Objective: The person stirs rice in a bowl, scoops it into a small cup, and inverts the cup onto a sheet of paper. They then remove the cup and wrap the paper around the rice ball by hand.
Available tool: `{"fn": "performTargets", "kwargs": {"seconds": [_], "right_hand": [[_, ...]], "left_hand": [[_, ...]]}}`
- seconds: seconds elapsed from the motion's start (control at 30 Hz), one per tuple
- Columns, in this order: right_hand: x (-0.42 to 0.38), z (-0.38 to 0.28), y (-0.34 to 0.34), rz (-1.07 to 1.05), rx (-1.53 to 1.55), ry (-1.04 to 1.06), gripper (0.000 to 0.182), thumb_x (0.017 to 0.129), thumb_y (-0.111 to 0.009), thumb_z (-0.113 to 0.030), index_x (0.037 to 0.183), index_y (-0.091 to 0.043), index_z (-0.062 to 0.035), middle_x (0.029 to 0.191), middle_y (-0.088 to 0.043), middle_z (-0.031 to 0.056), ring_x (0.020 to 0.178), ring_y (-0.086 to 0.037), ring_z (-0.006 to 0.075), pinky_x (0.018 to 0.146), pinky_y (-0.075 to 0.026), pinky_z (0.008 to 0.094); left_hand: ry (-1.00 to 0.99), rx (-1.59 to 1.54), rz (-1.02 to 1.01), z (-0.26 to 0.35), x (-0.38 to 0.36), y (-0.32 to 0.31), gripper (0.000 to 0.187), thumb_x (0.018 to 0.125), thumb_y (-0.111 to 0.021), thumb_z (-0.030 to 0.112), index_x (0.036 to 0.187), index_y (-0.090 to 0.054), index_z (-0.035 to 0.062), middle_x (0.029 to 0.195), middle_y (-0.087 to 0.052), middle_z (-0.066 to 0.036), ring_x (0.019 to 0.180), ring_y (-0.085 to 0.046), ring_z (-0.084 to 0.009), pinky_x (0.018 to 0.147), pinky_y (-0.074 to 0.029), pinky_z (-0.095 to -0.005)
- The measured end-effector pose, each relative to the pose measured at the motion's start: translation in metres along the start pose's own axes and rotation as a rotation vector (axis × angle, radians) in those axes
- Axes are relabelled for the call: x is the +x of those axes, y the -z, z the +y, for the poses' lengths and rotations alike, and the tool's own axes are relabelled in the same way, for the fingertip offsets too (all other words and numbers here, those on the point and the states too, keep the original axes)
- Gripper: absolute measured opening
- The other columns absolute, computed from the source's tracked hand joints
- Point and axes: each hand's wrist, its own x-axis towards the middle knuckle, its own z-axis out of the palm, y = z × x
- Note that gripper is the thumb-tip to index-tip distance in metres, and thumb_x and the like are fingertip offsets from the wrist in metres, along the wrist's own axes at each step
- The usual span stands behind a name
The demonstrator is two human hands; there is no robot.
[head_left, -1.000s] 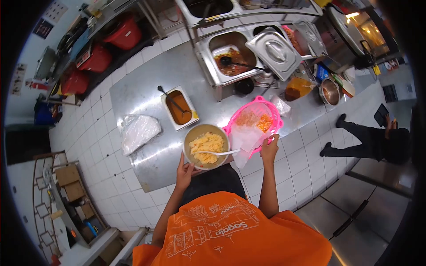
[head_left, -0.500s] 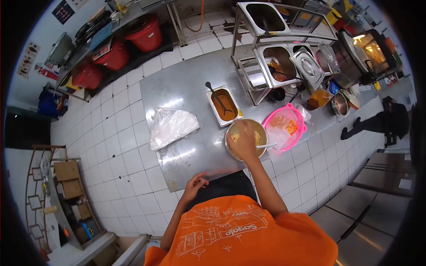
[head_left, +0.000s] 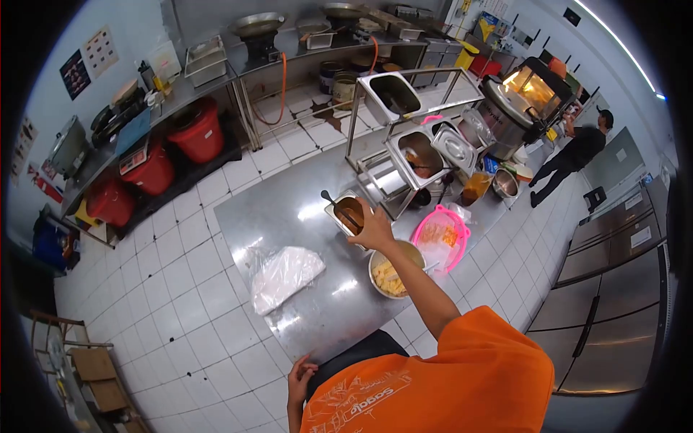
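Observation:
My right hand (head_left: 375,229) is over the near right end of a small steel pan (head_left: 330,212) of brown sauce, thumb and fingers on its two sides, apparently gripping it. A black ladle (head_left: 332,200) leans in the sauce, its handle toward the far left corner. Below my right forearm stands a round steel bowl (head_left: 373,280) with pale yellow food (head_left: 390,278) in it and a light-coloured utensil handle at its rim. My left hand (head_left: 301,375) hangs by the dark apron (head_left: 354,355) near the table edge, fingers loosely bent, holding nothing.
On the steel table (head_left: 289,216) lie a clear plastic bag (head_left: 287,280) and a pink basket (head_left: 462,245) with food. A steel rack (head_left: 354,137) with food pans stands at the back. Another person (head_left: 577,155) stands far right. Red bins (head_left: 195,133) sit under the left counter.
My right hand has left the bowl and moved to the sauce pan. My left hand has dropped lower beside the apron. The head view has tilted up, showing more of the far kitchen.

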Motion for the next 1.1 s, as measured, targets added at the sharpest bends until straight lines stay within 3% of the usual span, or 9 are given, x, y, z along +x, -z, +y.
{"fn": "performTargets", "kwargs": {"seconds": [0.2, 0.33, 0.5, 0.53, 0.63, 0.77, 0.9, 1.0, 1.1], "right_hand": [[0.003, -0.006, 0.147, -0.044, 0.166, 0.138, 0.115, 0.058, -0.09, -0.042, 0.154, -0.029, -0.023, 0.124, -0.053, 0.0328, 0.121, -0.054, 0.0499, 0.105, -0.046, 0.0495], [0.024, 0.016, 0.243, 0.103, 0.184, 0.354, 0.108, 0.061, -0.09, -0.04, 0.15, -0.033, -0.0154, 0.14, -0.051, 0.026, 0.126, -0.055, 0.0424, 0.107, -0.045, 0.0471], [0.075, 0.042, 0.348, 0.104, 0.149, 0.26, 0.106, 0.066, -0.087, -0.042, 0.152, -0.028, -0.0208, 0.11, -0.061, 0.0234, 0.106, -0.065, 0.0356, 0.096, -0.048, 0.0419], [0.085, 0.043, 0.363, 0.108, 0.189, 0.238, 0.108, 0.062, -0.089, -0.043, 0.149, -0.031, -0.0153, 0.129, -0.059, 0.0289, 0.12, -0.061, 0.0423, 0.104, -0.045, 0.043], [0.147, 0.081, 0.384, 0.284, 0.097, 0.36, 0.105, 0.063, -0.088, -0.041, 0.148, -0.033, -0.0136, 0.131, -0.06, 0.0274, 0.118, -0.062, 0.0416, 0.103, -0.046, 0.0422], [0.226, 0.116, 0.391, 0.338, 0.076, 0.269, 0.109, 0.061, -0.09, -0.043, 0.149, -0.033, -0.0148, 0.134, -0.058, 0.03, 0.119, -0.062, 0.0454, 0.104, -0.047, 0.0447], [0.303, 0.157, 0.372, 0.432, 0.068, 0.254, 0.111, 0.06, -0.091, -0.045, 0.15, -0.03, -0.0201, 0.132, -0.057, 0.0333, 0.12, -0.058, 0.0494, 0.104, -0.046, 0.0506], [0.331, 0.167, 0.36, 0.426, 0.09, 0.224, 0.113, 0.06, -0.092, -0.047, 0.151, -0.027, -0.0242, 0.129, -0.057, 0.0345, 0.121, -0.055, 0.0526, 0.104, -0.046, 0.0544], [0.332, 0.166, 0.347, 0.37, 0.116, 0.2, 0.114, 0.061, -0.091, -0.048, 0.152, -0.027, -0.0233, 0.13, -0.057, 0.0351, 0.122, -0.054, 0.0531, 0.104, -0.046, 0.0544]], "left_hand": [[-0.139, 0.028, 0.39, -0.011, 0.003, 0.018, 0.046, 0.095, -0.066, 0.011, 0.138, -0.056, -0.0011, 0.096, -0.07, -0.007, 0.092, -0.066, -0.0156, 0.082, -0.051, -0.0307], [-0.093, 0.096, 0.793, -0.048, 0.012, 0.039, 0.041, 0.097, -0.062, 0.016, 0.137, -0.058, 0.0057, 0.096, -0.068, -0.003, 0.09, -0.063, -0.0142, 0.077, -0.048, -0.0298], [0.114, -0.019, 0.92, -0.115, 0.056, 0.031, 0.048, 0.108, -0.041, 0.036, 0.136, -0.058, 0.001, 0.118, -0.066, -0.017, 0.113, -0.06, -0.0282, 0.098, -0.048, -0.042], [0.08, 0.087, 0.953, -0.134, 0.065, 0.029, 0.048, 0.109, -0.041, 0.035, 0.135, -0.058, -0.0008, 0.122, -0.065, -0.019, 0.114, -0.06, -0.0299, 0.1, -0.047, -0.042], [-0.015, 0.364, 1.113, -0.146, 0.083, 0.013, 0.053, 0.109, -0.04, 0.035, 0.129, -0.061, -0.0097, 0.132, -0.063, -0.027, 0.117, -0.06, -0.0368, 0.102, -0.046, -0.0396], [-0.086, 0.345, 1.209, -0.114, 0.082, -0.014, 0.055, 0.109, -0.041, 0.037, 0.111, -0.066, -0.0128, 0.102, -0.071, -0.025, 0.093, -0.063, -0.0357, 0.091, -0.048, -0.0403], [-0.089, 0.322, 1.142, -0.102, 0.078, -0.016, 0.054, 0.11, -0.041, 0.036, 0.106, -0.065, -0.0124, 0.092, -0.069, -0.02, 0.084, -0.06, -0.0282, 0.084, -0.048, -0.0381], [-0.002, 0.346, 1.069, -0.098, 0.072, -0.016, 0.053, 0.11, -0.041, 0.035, 0.12, -0.062, -0.0124, 0.112, -0.068, -0.017, 0.104, -0.061, -0.0245, 0.098, -0.046, -0.035], [-0.143, 0.313, 1.174, -0.114, 0.081, -0.01, 0.053, 0.11, -0.043, 0.035, 0.11, -0.065, -0.0131, 0.097, -0.07, -0.018, 0.089, -0.061, -0.0264, 0.087, -0.049, -0.0363]]}}
